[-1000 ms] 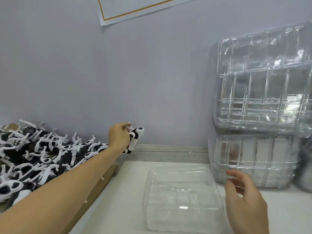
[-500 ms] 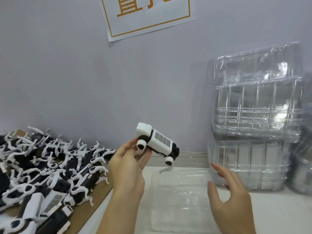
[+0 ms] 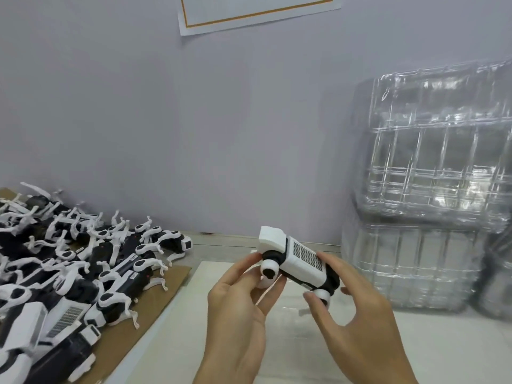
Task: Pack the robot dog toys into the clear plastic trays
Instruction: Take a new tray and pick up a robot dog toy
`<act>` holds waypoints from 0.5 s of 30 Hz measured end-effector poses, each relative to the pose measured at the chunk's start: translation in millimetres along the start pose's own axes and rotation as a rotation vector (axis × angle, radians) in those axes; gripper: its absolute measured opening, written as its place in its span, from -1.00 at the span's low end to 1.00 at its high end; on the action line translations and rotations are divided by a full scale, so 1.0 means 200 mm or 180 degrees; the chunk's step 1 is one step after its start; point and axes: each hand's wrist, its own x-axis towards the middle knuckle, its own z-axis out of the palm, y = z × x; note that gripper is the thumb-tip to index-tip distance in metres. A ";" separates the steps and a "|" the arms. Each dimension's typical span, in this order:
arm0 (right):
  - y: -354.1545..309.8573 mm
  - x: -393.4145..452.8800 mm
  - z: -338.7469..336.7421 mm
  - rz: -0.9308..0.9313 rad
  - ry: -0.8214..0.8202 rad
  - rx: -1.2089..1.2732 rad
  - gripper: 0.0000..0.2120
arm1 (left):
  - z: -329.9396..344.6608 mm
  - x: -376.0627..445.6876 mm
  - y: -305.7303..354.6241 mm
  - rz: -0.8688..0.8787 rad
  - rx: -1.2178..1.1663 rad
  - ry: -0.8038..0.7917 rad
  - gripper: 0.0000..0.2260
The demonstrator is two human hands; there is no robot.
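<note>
A white and black robot dog toy (image 3: 297, 260) is held in the air at centre, its head pointing up and left. My left hand (image 3: 238, 309) grips its front end near a round leg joint. My right hand (image 3: 357, 317) holds its rear end from the right. Beneath both hands lies a clear plastic tray (image 3: 288, 325) on the white table, mostly hidden by them and hard to make out. A pile of several more robot dog toys (image 3: 83, 261) lies on the left.
The toy pile rests on a brown cardboard sheet (image 3: 133, 325) at the left. Tall stacks of clear plastic trays (image 3: 432, 189) stand at the right against the grey wall. A paper sign (image 3: 257, 9) hangs on the wall above.
My left hand lifted one toy from the pile and brought it over the tray. My right hand rose from beside the tray and took hold of the toy's rear end.
</note>
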 end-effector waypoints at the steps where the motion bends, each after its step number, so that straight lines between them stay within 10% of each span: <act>1: 0.00 0.00 0.00 0.0015 0.0011 -0.0003 -0.47 | 0.00 0.00 0.00 0.0048 0.0081 -0.0085 -0.67; 8: -0.04 0.03 -0.01 0.0172 0.0163 0.0295 -0.62 | -0.02 0.00 0.00 0.0912 0.1642 -0.0310 -0.44; 15: -0.06 0.05 -0.03 0.0396 0.0216 0.0554 -0.86 | -0.06 0.03 0.05 0.1209 0.2116 -0.0622 -0.80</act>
